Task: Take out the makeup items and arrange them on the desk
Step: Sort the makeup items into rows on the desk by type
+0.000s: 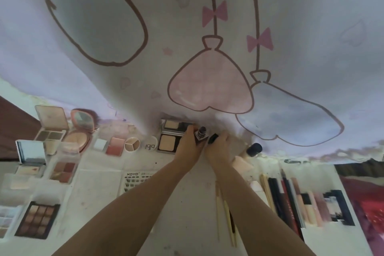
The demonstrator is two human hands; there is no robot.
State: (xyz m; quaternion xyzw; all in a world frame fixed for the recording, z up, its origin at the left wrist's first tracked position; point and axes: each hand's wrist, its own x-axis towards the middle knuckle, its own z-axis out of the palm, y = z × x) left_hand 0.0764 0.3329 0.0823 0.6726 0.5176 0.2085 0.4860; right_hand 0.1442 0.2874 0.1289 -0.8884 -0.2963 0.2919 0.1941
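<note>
My left hand (188,144) grips a dark square lipstick tube (200,134), its bullet exposed, near the desk's far edge. Beside it, my right hand (218,146) holds a black cap (213,138) in its fingers. Both hands sit just right of an open beige powder compact (169,138). Along the back row lie a small white jar (150,144), a round three-colour pot (132,144), a pink blush (114,146) and a round pink compact with mirror (80,131). A dark nine-pan eyeshadow palette (37,221) lies at the front left.
A printed curtain (207,37) hangs over the far edge. A black-capped bottle (254,149) stands to the right of my hands. Pencils, brushes and lip tubes (291,201) lie in a row at the right. Thin wooden sticks (226,214) lie under my right forearm.
</note>
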